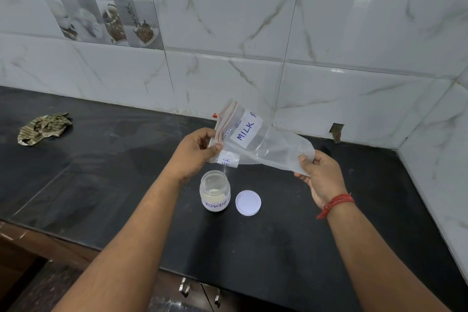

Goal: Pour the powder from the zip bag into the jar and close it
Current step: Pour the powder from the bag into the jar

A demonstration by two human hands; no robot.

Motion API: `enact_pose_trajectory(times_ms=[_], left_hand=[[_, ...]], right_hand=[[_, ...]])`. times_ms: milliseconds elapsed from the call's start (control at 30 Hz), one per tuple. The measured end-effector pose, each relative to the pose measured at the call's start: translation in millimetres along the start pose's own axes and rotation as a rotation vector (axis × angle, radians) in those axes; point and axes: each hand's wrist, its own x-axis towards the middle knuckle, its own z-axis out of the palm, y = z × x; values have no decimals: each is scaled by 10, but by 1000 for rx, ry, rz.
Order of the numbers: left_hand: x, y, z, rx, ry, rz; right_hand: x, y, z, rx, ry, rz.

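Both hands pinched shut on clear plastic zip bag (263, 144): left hand (196, 152) at mouth, right hand (317, 175) at raised bottom. Long axis slanting down-left; open powder-filled clear jar (215, 194) directly below mouth, nearer left, on bench (101, 172).

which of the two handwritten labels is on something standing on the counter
The "POWDER" label, stuck on the open jar. The "MILK" label is on the bag held up in both hands.

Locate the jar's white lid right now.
In the head view, the white lid lies flat on the black counter, immediately right of the open jar.
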Motion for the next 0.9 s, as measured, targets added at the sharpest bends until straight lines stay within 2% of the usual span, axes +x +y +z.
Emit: enact_pose_trajectory(times_ms=[300,433,533,733,900], left_hand=[[6,-78,-25,323,50,68],[0,-129,-15,395,190,67],[-22,-210,6,336,264,29],[-145,-498,29,115,269,-116],[-230,-682,46,142,311,-181]], right_hand=[[12,-80,36,-17,-17,89],[23,-154,20,162,-64,263],[29,-198,15,275,-45,325],[-10,-352,94,274,-11,272],[-76,-511,278,112,-37,90]])
